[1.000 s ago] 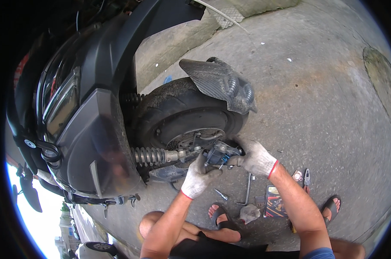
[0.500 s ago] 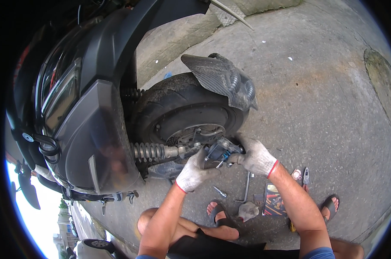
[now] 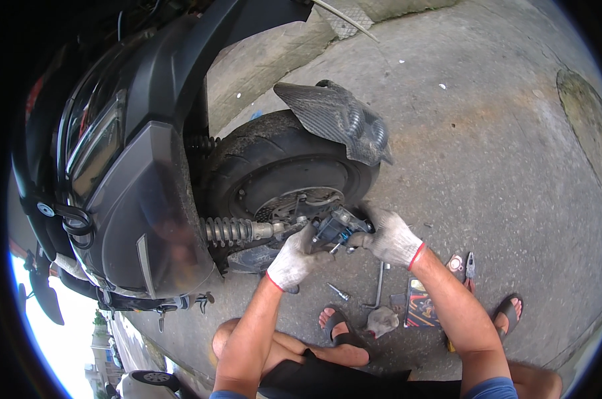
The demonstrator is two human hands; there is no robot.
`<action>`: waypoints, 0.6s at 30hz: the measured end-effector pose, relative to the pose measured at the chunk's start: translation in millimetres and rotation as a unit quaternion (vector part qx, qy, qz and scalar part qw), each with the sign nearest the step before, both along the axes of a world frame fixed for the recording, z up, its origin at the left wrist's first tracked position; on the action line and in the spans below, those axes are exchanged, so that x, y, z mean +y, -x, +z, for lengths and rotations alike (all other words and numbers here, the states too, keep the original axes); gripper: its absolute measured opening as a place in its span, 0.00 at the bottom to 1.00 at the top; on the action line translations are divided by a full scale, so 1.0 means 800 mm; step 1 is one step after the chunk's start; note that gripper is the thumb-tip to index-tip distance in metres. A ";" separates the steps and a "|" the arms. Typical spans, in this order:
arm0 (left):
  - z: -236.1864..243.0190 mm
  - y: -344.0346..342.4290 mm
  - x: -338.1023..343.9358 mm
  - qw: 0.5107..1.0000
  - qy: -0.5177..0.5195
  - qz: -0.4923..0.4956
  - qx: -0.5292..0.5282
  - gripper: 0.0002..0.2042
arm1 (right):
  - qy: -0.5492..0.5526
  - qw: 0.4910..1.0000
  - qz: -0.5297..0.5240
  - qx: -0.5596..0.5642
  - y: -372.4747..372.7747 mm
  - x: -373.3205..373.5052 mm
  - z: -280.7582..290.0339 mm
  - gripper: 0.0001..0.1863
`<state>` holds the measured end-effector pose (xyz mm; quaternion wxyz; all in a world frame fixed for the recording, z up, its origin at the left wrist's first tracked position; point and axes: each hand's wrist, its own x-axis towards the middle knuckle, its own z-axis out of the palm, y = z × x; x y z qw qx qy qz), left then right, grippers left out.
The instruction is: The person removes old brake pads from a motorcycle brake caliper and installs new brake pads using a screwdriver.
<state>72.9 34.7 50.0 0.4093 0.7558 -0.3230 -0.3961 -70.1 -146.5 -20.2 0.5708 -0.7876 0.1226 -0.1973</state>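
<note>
Both my hands wear whitish work gloves with red cuffs. Between them is a dark brake caliper (image 3: 335, 225) with blue parts, next to the hub of the scooter's wheel (image 3: 274, 176). My left hand (image 3: 294, 258) closes on its near left side, thumb against the body. On the right side, my right hand (image 3: 388, 238) curls around the caliper, its fingertips partly hidden behind it. A small bright metal pin or bolt (image 3: 335, 249) sticks out at the caliper's lower edge. The brake disc (image 3: 294, 199) shows behind it, and a coil shock absorber (image 3: 234, 230) lies to the left.
A carbon-patterned fender (image 3: 337, 120) covers part of the tyre. On the concrete near my feet lie a socket bit (image 3: 338, 292), a long-handled wrench (image 3: 379, 286), a crumpled glove (image 3: 382, 322), a printed package (image 3: 421, 304) and pliers (image 3: 470, 269). The scooter's dark bodywork (image 3: 151, 213) stands at left.
The whole view has shifted slightly. Both hands stay on the caliper, with the left wrist a little lower and to the left.
</note>
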 end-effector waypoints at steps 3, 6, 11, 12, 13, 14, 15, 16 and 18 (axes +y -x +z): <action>0.004 0.003 -0.002 1.000 0.005 0.006 0.000 0.29 | -0.006 1.000 -0.003 0.021 0.001 0.002 -0.001 0.35; 0.004 -0.001 -0.002 1.000 -0.011 -0.002 -0.013 0.29 | 0.001 1.000 -0.006 0.026 -0.002 0.003 -0.006 0.36; -0.006 -0.011 0.003 0.999 -0.023 -0.024 -0.026 0.31 | 0.002 0.999 -0.017 0.027 -0.001 0.005 -0.004 0.35; -0.005 -0.010 0.003 1.000 -0.018 -0.018 -0.013 0.31 | -0.003 0.999 -0.016 0.027 0.000 0.005 -0.004 0.34; -0.005 -0.009 0.002 1.000 -0.013 -0.013 0.000 0.31 | -0.003 0.999 -0.016 0.028 0.000 0.005 -0.004 0.34; -0.005 -0.010 0.002 1.000 -0.014 -0.013 0.000 0.31 | -0.003 0.999 -0.017 0.029 0.000 0.005 -0.004 0.34; -0.006 -0.011 0.002 1.000 -0.006 -0.016 0.004 0.32 | -0.002 0.999 -0.018 0.029 -0.001 0.006 -0.005 0.33; -0.006 -0.011 0.002 1.000 0.001 -0.018 0.007 0.32 | -0.002 0.999 -0.019 0.029 -0.001 0.006 -0.005 0.33; 0.001 -0.006 -0.001 1.000 -0.001 -0.011 0.020 0.30 | -0.006 0.999 -0.019 0.031 -0.001 0.006 -0.006 0.32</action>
